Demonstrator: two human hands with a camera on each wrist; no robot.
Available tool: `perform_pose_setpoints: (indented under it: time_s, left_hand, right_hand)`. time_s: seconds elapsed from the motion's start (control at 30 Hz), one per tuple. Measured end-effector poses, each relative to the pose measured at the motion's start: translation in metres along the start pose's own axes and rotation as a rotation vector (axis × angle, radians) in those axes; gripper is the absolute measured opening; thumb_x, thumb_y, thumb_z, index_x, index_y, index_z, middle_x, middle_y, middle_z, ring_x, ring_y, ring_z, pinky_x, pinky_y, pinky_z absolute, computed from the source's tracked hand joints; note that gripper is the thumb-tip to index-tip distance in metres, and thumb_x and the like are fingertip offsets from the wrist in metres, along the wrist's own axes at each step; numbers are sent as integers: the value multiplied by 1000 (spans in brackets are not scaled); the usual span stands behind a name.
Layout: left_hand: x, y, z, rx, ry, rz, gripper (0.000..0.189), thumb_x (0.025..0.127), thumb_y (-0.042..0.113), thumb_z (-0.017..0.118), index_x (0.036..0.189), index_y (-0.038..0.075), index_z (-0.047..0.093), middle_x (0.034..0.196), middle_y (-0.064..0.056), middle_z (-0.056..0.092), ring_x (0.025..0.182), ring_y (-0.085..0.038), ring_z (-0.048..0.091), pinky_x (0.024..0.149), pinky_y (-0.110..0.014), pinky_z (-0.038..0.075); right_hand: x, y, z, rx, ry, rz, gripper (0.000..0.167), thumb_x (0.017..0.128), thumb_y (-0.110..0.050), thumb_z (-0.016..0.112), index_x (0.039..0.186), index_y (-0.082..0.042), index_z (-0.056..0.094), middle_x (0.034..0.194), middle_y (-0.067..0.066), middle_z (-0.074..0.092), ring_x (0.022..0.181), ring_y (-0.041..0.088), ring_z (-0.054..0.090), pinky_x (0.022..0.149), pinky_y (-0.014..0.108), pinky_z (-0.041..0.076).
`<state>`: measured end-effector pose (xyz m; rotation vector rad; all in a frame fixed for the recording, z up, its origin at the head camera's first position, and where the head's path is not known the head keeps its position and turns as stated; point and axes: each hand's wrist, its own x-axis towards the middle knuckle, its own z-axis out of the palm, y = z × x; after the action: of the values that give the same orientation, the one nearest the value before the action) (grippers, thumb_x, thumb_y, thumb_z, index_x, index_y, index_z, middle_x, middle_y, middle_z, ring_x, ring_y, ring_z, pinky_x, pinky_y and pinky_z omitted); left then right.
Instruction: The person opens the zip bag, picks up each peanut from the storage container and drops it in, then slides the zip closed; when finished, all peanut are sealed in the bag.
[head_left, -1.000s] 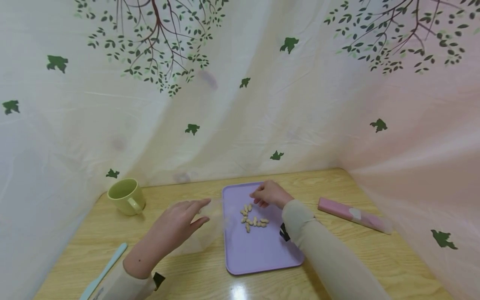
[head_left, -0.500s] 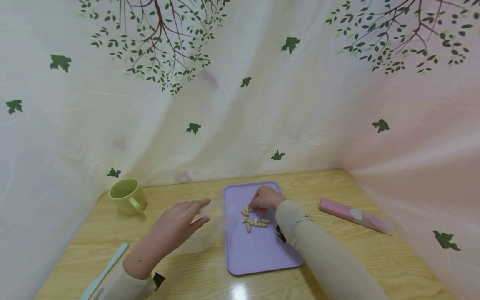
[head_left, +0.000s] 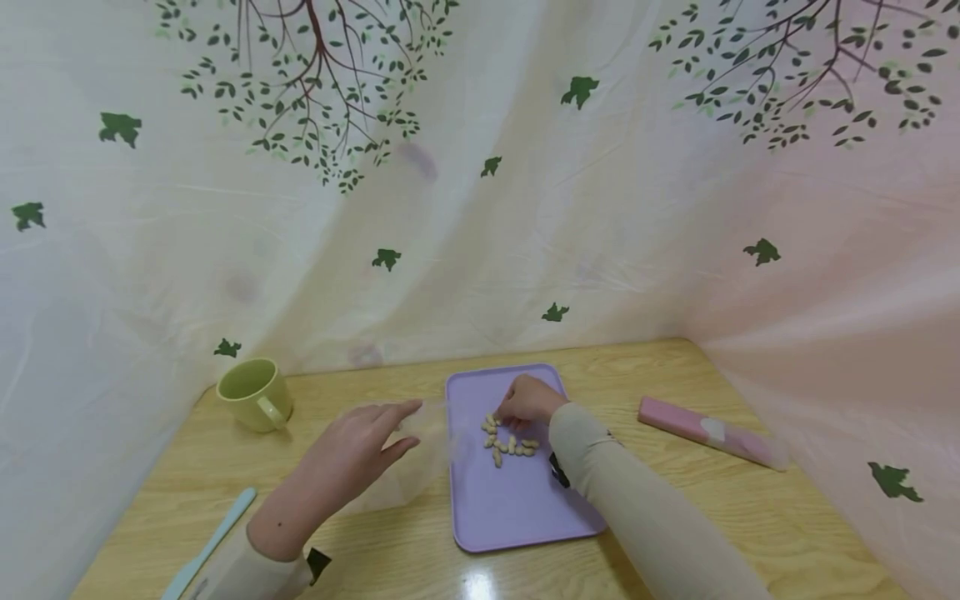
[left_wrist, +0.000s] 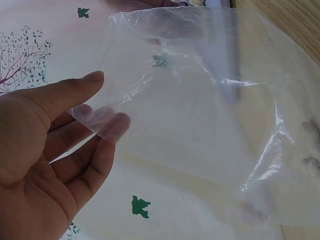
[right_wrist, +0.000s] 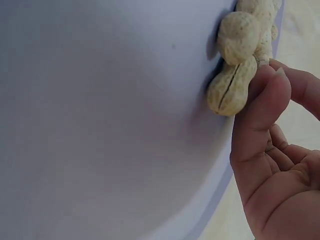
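Note:
My left hand (head_left: 348,450) grips a clear plastic bag (left_wrist: 185,110) by its corner, the thumb apart from the fingertips and the film draped over those fingertips. In the head view the bag hangs low beside the tray's left edge. Through its film, at the right of the left wrist view, brownish lumps show. My right hand (head_left: 531,400) reaches down to the peanuts (head_left: 517,448) on the purple tray (head_left: 517,512). Thumb and forefinger pinch a peanut at the far end of the group, mostly hidden behind the fingertips. Beside them lies a peanut with a cracked shell (right_wrist: 230,90).
A green mug (head_left: 255,396) stands at the back left of the wooden table (head_left: 405,550). Near the left front lies a pale blue spatula-like utensil (head_left: 213,537). A pink rolled package (head_left: 708,432) lies right of the tray. Printed cloth (head_left: 450,208) hangs behind.
My right hand has come down and slightly left from above the tray's back part to the peanuts, and its fingers have closed there. The left hand with the bag has stayed in place.

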<state>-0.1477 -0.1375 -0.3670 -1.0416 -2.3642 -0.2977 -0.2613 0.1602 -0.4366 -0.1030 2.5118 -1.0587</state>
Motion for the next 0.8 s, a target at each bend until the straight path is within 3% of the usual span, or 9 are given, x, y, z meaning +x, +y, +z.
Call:
perform_pose_setpoints:
  time_s: [0.3, 0.67, 0.8]
  left_hand:
    - [1, 0, 1, -8, 23, 11, 52, 85, 20, 91, 130, 5, 71, 109, -9, 83, 93, -24, 81, 80, -40, 68]
    - [1, 0, 0, -7, -5, -5, 51, 87, 20, 90, 132, 6, 70, 109, -7, 83, 93, -22, 80, 81, -40, 67]
    - [2, 0, 0, -5, 6, 5, 51, 86, 20, 91, 131, 6, 71, 107, -7, 83, 91, -22, 80, 79, -39, 67]
  right_hand:
    - [-7, 3, -11, 122, -2, -14, 14, 97, -15, 77, 91, -3, 81, 77, 6, 77, 63, 10, 68, 64, 24, 62]
    - [-39, -16, -22, 258, -5, -64, 17, 99, -21, 77, 100, -5, 78, 103, 14, 79, 79, 16, 72, 85, 40, 67]
    - [-53, -28, -26, 269, -6, -103, 18, 99, -23, 77, 103, -6, 77, 105, 14, 80, 81, 16, 73, 83, 38, 67]
